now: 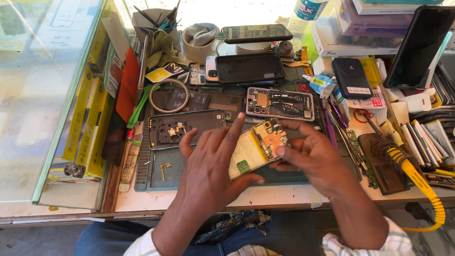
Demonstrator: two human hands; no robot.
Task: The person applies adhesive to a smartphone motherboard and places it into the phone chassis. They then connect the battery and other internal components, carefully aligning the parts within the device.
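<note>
An opened phone body (257, 145) with a yellowish battery and an orange part showing is tilted above the work mat, held between both hands. My left hand (213, 161) grips its near left edge with the thumb under it and the fingers spread upward. My right hand (314, 156) holds its right side, thumb pressed on the exposed board. On the mat to the left lies a dark phone back frame (186, 127). Another opened phone (280, 104) lies flat just beyond the hands.
A dark grey work mat (155, 168) covers the bench. A soldering iron with a yellow cable (417, 177) rests at the right. Phones (249, 68), boxes, a tape ring (168, 95), tool cups (157, 23) and a water bottle (306, 7) crowd the back. A glass counter (27, 91) stands at the left.
</note>
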